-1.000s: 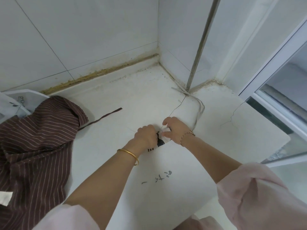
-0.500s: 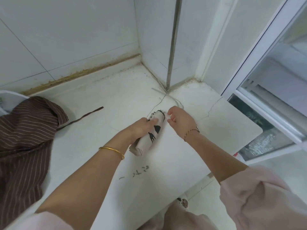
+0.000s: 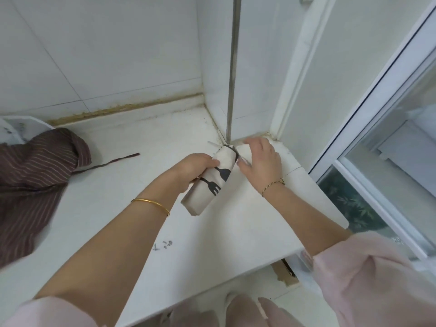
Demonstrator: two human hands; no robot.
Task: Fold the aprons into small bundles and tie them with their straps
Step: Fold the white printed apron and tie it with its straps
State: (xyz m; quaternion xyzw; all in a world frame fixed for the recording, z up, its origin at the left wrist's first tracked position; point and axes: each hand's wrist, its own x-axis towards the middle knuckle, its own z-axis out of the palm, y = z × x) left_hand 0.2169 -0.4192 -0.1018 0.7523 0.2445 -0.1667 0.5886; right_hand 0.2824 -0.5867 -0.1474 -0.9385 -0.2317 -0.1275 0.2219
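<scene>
At mid-frame my left grip point(image 3: 193, 168) is closed round the rolled apron point(image 3: 207, 187), over the tabletop point(image 3: 146, 208), so it cannot unroll, while my right grip point(image 3: 262, 159), fingers straight and empty, sits beside its upper end, ready for the strap point(image 3: 213, 144).

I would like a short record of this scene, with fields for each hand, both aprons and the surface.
left hand: grips the rolled cream apron, fork print showing
right hand: at the roll's far end; whether it pinches anything cannot be told
brown striped apron: unfolded, heaped at the left
strap: brown, lying loose on the counter
counter: white, with small dark marks
</scene>
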